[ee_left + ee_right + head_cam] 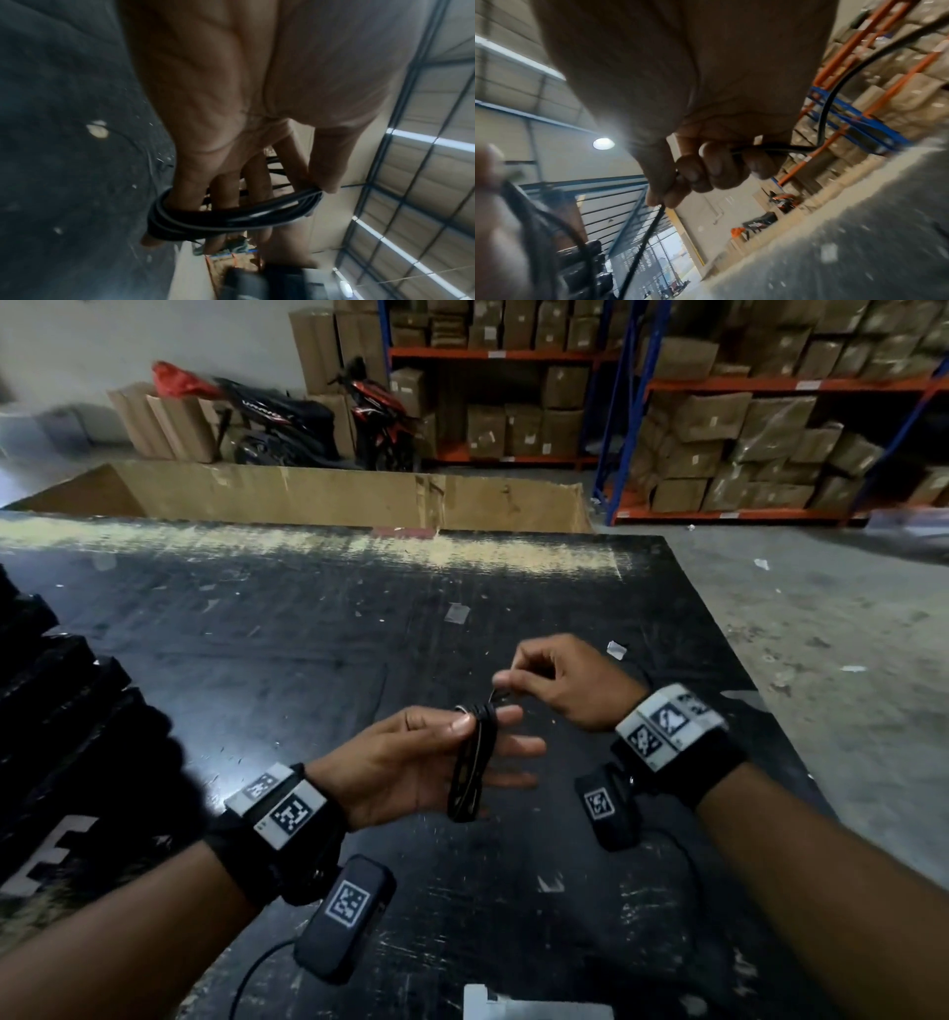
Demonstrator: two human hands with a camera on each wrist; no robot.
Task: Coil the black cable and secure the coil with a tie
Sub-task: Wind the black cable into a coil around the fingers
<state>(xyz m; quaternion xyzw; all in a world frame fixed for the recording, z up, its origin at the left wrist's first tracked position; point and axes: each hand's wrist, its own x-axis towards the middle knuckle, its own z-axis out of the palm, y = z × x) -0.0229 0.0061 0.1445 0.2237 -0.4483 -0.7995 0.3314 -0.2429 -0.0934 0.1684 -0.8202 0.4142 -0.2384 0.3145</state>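
The black cable (470,770) is wound into a flat oval coil (231,215) held above the black table. My left hand (436,752) pinches the coil's top between thumb and forefinger, with the other fingers stretched out behind it. A thin black tie (644,239) is wrapped around the coil's top (485,711). My right hand (544,680) sits just right of the coil and pinches the tie's free end between thumb and curled fingers (700,174). The tie runs taut from those fingers down to the coil.
The worn black table (308,634) spreads under both hands. A stack of black items (56,711) stands at the left edge. A long cardboard box (334,495) lies behind the table, with shelves of cartons (744,428) beyond. A white object (534,1006) sits at the near edge.
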